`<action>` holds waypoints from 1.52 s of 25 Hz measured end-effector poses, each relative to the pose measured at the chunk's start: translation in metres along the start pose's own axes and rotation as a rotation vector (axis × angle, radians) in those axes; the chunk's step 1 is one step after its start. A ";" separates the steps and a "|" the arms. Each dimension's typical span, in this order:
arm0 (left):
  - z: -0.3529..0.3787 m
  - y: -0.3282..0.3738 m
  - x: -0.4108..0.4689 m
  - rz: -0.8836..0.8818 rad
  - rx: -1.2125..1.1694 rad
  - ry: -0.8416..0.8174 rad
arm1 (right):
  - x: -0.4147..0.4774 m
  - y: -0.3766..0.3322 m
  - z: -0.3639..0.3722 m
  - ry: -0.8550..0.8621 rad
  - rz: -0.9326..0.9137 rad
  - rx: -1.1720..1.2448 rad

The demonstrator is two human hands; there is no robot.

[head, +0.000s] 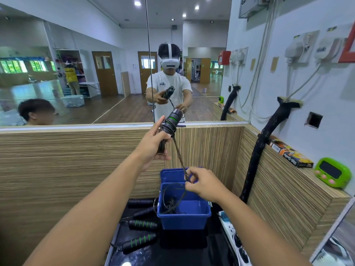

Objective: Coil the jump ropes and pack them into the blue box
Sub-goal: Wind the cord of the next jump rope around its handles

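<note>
My left hand (pixel 153 145) is raised above the counter and grips the black, green-ringed handles of a jump rope (pixel 171 121), with cord wound around them. The thin black cord (pixel 179 157) runs taut down to my right hand (pixel 204 184), which pinches it just over the blue box (pixel 184 217). A loop of the cord hangs from that hand into the box, where more coiled rope lies. To the left of the box, several black handles of other jump ropes (pixel 142 225), some with green stripes, lie on the dark counter.
A striped wooden partition (pixel 76 160) walls the counter at back and right. A thick black cable (pixel 257 160) drops from the wall beside the box. A white power strip (pixel 233 235) lies right of the box. A green timer (pixel 333 172) and a small carton (pixel 290 155) sit on the ledge.
</note>
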State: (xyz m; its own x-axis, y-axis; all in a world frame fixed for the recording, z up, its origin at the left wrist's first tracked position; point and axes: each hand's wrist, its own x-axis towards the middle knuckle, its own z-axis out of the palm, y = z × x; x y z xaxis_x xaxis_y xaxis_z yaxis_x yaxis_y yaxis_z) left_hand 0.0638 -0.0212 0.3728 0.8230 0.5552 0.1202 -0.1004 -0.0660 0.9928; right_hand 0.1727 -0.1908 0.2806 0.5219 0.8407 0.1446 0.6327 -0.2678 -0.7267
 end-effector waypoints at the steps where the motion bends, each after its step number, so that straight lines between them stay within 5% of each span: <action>1: 0.002 -0.002 0.002 -0.010 0.011 0.002 | -0.001 -0.001 -0.001 -0.003 0.008 -0.029; 8: 0.002 -0.012 0.002 0.007 0.222 0.051 | -0.005 0.006 -0.005 0.106 0.128 -0.058; 16: -0.016 0.001 0.003 0.048 0.198 0.143 | -0.013 0.036 0.013 -0.298 0.197 0.020; 25: -0.007 0.017 -0.004 0.121 0.395 -0.071 | 0.014 0.016 -0.004 -0.003 0.200 0.099; 32: -0.002 0.032 -0.008 0.122 0.301 -0.150 | 0.025 0.021 -0.001 0.071 0.261 0.016; 38: 0.002 0.039 -0.013 0.043 0.174 -0.259 | 0.030 -0.008 -0.009 0.411 0.097 0.042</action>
State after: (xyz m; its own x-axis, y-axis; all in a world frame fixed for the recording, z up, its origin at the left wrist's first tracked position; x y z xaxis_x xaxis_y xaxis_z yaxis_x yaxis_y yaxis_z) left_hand 0.0506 -0.0325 0.4099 0.9375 0.3202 0.1360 -0.0592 -0.2384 0.9694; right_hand 0.1885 -0.1676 0.2973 0.7679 0.5529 0.3235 0.5501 -0.3102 -0.7754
